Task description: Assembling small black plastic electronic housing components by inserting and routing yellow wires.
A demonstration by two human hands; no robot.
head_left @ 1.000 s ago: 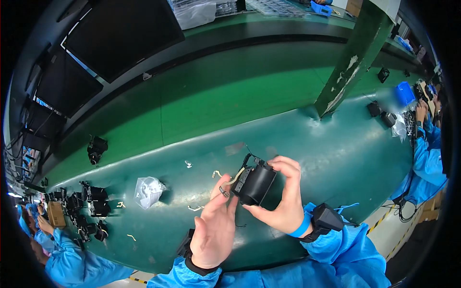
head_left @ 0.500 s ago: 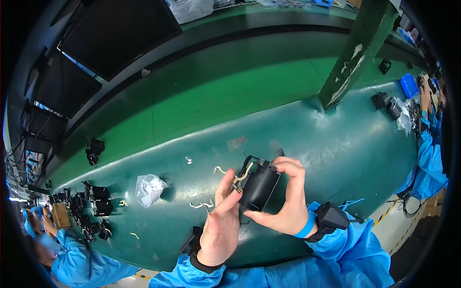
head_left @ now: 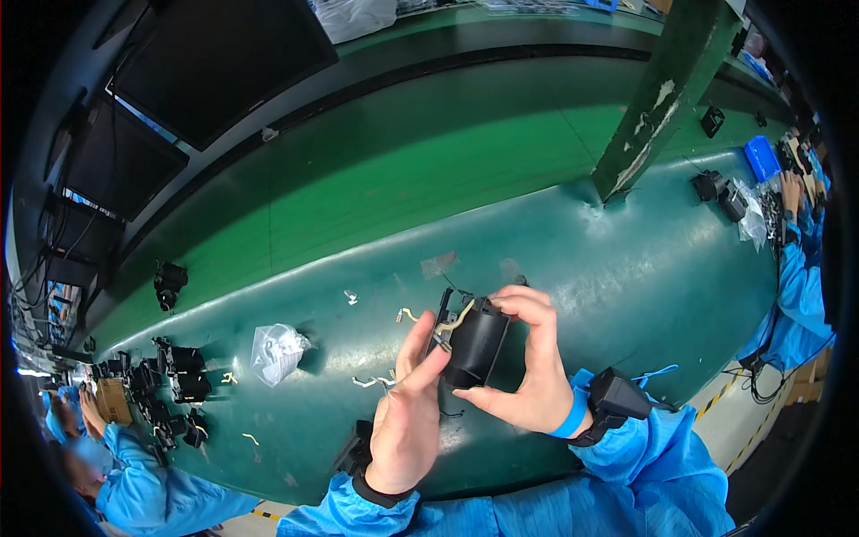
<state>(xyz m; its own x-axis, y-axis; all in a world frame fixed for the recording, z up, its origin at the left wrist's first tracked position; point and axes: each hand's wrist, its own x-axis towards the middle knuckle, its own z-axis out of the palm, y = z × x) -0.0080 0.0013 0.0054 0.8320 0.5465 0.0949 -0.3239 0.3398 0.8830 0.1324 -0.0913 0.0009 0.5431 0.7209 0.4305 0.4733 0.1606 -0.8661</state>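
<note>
we face a long glossy green workbench (head_left: 626, 268), a chipped green pillar (head_left: 667, 85) rising at its far edge, dark monitors (head_left: 224, 54) along the left, bright overhead light glinting off the surface

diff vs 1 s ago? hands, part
Little changed. The black part stays gripped in the right hand, turned slightly more upright. The left hand is still at its left end, fingers by the pale wire. The plastic bag and belt clutter look unmoved.
</note>
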